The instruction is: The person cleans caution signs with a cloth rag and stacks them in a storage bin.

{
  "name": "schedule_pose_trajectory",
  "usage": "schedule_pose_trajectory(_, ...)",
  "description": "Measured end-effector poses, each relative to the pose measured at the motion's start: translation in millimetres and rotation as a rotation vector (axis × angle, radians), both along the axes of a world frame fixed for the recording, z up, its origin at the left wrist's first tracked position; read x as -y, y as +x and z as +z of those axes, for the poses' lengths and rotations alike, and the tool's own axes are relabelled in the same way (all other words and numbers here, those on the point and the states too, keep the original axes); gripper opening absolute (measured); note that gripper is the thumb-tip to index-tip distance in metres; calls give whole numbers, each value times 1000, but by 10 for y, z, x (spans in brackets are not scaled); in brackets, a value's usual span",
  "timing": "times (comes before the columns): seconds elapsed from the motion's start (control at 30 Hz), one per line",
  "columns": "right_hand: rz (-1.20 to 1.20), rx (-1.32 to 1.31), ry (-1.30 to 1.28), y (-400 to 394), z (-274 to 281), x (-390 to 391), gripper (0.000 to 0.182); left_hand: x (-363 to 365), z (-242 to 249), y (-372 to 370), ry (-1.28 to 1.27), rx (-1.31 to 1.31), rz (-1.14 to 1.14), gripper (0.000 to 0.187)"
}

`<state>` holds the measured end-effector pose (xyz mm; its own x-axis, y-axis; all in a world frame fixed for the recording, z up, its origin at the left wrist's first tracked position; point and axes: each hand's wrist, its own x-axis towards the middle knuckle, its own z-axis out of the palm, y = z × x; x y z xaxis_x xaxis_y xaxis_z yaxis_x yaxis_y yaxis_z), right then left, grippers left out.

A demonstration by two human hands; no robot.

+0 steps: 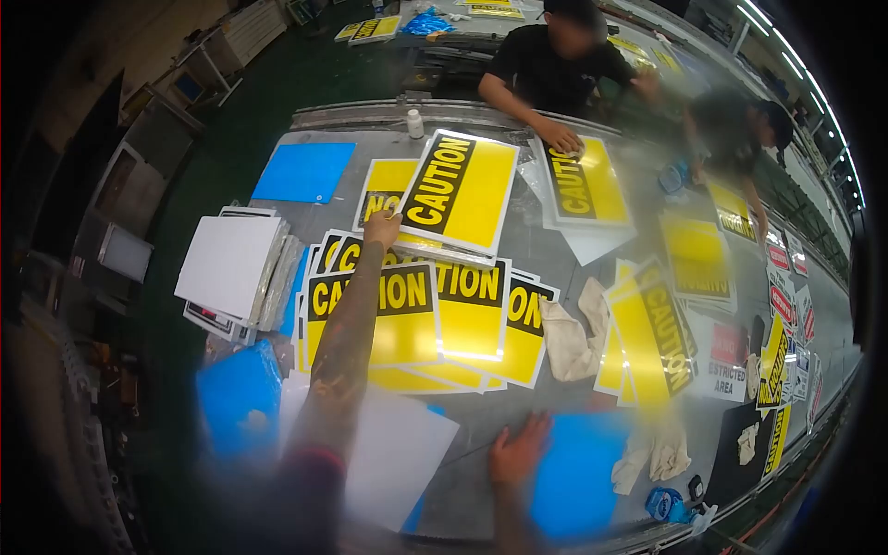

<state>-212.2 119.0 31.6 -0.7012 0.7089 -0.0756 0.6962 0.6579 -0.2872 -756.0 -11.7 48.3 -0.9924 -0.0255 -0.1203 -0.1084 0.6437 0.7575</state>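
My left hand reaches far across the table, its fingers closed at the lower left corner of a yellow-and-black CAUTION sign. That sign lies tilted on a stack, partly over another yellow sign. Below my left forearm is a fanned pile of CAUTION signs. My right hand rests near the table's front with fingers stretched out, at the left edge of a blue sheet. A white sheet lies between my arms, partly hidden by the left one.
Opposite, a person's hand is on another CAUTION sign; a second person stands farther right, blurred. White panels are stacked at left. Cloths, a white bottle and a blue spray bottle are on the table.
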Motion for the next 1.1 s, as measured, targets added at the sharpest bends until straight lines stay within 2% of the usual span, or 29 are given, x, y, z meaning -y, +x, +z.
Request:
schedule_pose_trajectory(0.03,-4,-2,1,11,-10,4,69,-24,-35,-60,-119,-74,-32,52)
schedule_pose_trajectory(0.1,-8,5,1,25,-42,-4,69,-54,-81,-143,-142,-19,-15,48)
schedule_pose_trajectory(0.23,-17,4,-19,16,-18,-11,69,31,-327,-375,-5,69,36,42)
schedule_pose_trajectory(0.3,-10,-11,-5,12,-27,-16,69,29,-161,-329,-62,34,15,39)
schedule_pose_trajectory(0.43,-16,-28,-1,16,-25,-4,68,27,-12,-339,209,225,90,34)
schedule_pose_trajectory(0.5,-21,-16,8,3,-4,2,68,29,-43,-377,274,236,64,29)
schedule_pose_trajectory(0.53,-18,-18,16,7,-25,6,68,25,116,-314,343,299,31,28)
schedule_pose_trajectory(0.67,-16,-13,19,16,-51,-3,68,14,297,-228,598,382,52,36)
schedule_pose_trajectory(0.77,-11,-14,33,14,-39,3,69,0,323,-165,889,437,105,37)
schedule_pose_trajectory(0.97,-14,-21,3,13,-26,-4,68,-21,332,-102,990,430,28,34)
schedule_pose_trajectory(1.1,-12,-15,8,10,-27,6,69,-87,271,-146,1044,426,88,29)
